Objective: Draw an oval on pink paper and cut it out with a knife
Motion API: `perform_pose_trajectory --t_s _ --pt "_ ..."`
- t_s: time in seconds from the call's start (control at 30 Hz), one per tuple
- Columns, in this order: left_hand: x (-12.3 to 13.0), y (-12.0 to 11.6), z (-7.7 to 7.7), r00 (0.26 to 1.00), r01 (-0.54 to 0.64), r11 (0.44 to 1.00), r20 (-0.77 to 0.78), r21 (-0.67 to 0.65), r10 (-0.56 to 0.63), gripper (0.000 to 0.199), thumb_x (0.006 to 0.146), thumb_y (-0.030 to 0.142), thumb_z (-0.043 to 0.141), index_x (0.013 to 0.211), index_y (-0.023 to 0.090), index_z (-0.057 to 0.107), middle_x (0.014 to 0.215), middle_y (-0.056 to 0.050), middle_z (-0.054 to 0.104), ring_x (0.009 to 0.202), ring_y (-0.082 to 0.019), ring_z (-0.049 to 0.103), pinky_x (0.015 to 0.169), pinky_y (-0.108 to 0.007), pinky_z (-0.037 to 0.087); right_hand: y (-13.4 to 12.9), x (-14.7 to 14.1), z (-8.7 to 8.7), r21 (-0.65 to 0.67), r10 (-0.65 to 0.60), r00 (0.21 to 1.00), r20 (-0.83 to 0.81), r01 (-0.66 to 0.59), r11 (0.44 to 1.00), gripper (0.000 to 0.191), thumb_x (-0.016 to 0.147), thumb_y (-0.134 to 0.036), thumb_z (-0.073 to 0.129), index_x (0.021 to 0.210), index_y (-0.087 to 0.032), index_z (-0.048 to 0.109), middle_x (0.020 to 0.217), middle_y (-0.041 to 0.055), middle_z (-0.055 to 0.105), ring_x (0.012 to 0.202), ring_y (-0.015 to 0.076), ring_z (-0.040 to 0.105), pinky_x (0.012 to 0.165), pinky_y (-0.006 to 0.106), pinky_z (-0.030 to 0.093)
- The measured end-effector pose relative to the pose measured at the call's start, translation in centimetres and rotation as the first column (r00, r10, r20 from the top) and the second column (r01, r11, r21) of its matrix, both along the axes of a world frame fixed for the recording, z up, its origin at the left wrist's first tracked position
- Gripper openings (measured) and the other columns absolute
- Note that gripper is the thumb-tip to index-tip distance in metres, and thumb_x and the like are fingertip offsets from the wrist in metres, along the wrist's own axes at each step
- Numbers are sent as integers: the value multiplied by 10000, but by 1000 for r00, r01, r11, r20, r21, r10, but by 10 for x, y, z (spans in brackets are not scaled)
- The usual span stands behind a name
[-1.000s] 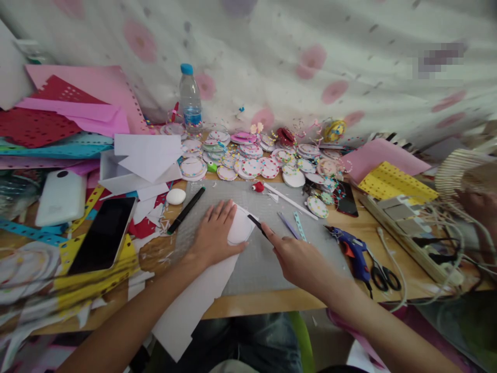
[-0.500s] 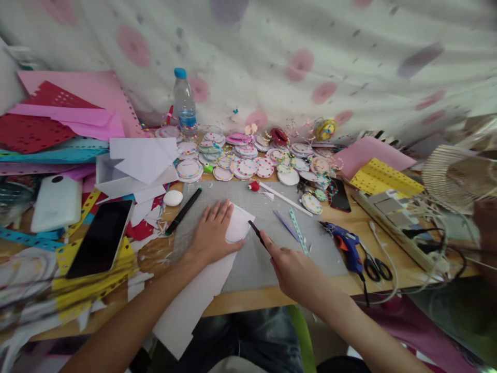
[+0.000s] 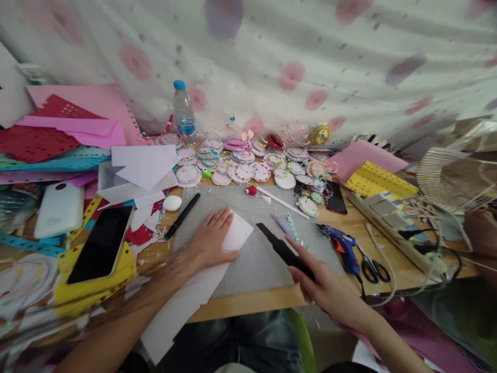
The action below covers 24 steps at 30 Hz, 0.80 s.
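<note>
My left hand (image 3: 213,237) lies flat with its fingers stretched out, pressing a white sheet of paper (image 3: 190,300) onto the grey cutting mat (image 3: 248,272). A round outline (image 3: 236,233) shows on the paper's far end beside those fingers. The sheet's near end hangs past the table edge. In my right hand (image 3: 330,290) is a black utility knife (image 3: 280,249), gripped with the index finger along its top. Its dark tip points up and left, just right of the paper's corner and apart from it.
Behind the mat lie several decorated paper discs (image 3: 240,172) and a water bottle (image 3: 184,111). A marker (image 3: 182,216), a white oval piece (image 3: 172,202) and a phone (image 3: 101,243) sit left. A blue glue gun (image 3: 345,248), scissors (image 3: 375,267) and a power strip (image 3: 396,235) are right. Another person's hand (image 3: 481,228) shows far right.
My right hand has drawn the knife back from the round outline, toward the right and nearer me. My left hand still presses the paper. The camera view has shifted slightly.
</note>
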<state>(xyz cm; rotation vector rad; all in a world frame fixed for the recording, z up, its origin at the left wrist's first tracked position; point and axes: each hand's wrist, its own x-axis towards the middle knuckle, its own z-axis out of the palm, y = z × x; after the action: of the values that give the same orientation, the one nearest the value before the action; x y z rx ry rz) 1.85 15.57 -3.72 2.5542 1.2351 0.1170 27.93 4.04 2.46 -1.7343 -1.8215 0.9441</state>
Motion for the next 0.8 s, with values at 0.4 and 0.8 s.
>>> perform_pose_trajectory --t_s 0.4,0.8 --pt "17 -40 80 892 422 905 204 -62 -402 989 623 307 679 1466 123 197 1551 -191 189 1427 -295 190 1152 -456 224 4 15 -7 -308 -375 875 -306 281 909 381 786 -533 611 936 -216 463 535 -87 456 413 88 427 402 205 352" --pt "12 -64 78 954 85 985 297 -149 -37 1058 631 446 692 1467 181 101 1421 -153 377 1275 -303 412 1065 -471 368 20 -42 1 -372 -294 436 -851 -104 922 441 696 -402 754 916 -228 414 472 -131 439 314 19 320 294 113 261"
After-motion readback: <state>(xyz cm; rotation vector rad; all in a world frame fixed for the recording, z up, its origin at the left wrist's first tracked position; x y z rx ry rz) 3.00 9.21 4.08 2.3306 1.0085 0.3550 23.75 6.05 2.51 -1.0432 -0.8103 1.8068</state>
